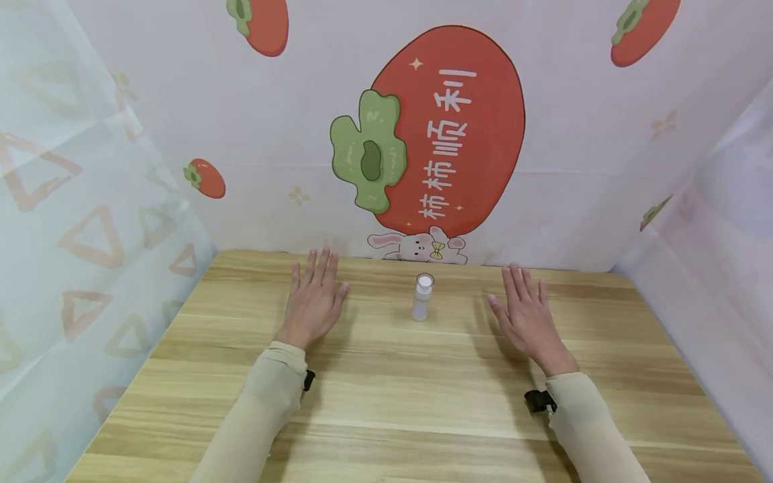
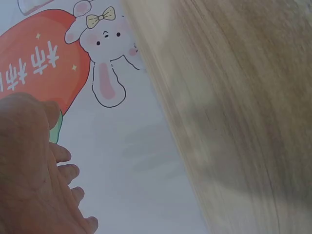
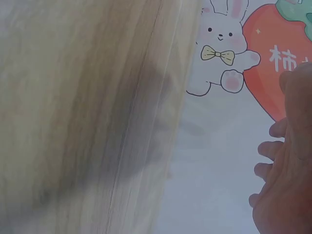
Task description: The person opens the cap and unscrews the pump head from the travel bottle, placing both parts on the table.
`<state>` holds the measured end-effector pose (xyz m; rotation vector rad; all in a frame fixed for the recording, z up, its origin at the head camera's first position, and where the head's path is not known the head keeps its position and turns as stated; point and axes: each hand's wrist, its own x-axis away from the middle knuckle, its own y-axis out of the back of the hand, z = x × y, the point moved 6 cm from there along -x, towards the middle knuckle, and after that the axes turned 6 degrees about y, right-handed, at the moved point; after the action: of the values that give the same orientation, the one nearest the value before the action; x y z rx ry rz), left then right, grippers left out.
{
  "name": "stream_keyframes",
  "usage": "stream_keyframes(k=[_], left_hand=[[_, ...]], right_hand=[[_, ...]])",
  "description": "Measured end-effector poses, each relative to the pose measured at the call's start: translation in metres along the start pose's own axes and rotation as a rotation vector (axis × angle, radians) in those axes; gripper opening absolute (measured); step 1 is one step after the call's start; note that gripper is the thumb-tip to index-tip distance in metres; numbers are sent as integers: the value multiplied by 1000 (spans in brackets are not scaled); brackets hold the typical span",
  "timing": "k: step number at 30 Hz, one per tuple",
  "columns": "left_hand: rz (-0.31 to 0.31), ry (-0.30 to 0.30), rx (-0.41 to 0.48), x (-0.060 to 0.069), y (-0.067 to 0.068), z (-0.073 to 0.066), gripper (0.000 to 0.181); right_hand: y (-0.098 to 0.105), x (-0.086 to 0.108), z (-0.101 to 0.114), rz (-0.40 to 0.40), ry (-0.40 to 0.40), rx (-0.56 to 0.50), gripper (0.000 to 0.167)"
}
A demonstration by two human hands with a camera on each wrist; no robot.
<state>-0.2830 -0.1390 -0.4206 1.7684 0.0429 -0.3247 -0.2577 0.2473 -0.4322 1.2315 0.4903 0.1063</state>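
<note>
Standing between left hand (image 1: 313,300) and right hand (image 1: 528,323), both straight-fingered, holding nothing: small translucent white-capped cylindrical bottle (image 1: 422,299); likely light, stiff, slick; grip mid-body.

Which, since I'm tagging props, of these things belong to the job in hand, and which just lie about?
Likely the job's:
small white-capped bottle, the only loose item in view

Just there:
wooden table
fruit-print backdrop
black wrist devices, worn
</note>
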Motion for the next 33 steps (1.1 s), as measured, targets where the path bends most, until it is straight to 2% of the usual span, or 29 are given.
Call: stream_keyframes(k=[14, 25, 33], left_hand=[[50, -20, -24, 0, -8, -11, 68], [29, -41, 2, 1, -12, -24, 65], [0, -74, 66, 1, -13, -35, 64]], right_hand=[[-5, -3, 10, 22, 24, 9, 70], [-10, -6, 18, 43, 25, -33, 70], [-4, -8, 27, -49, 57, -145, 64]])
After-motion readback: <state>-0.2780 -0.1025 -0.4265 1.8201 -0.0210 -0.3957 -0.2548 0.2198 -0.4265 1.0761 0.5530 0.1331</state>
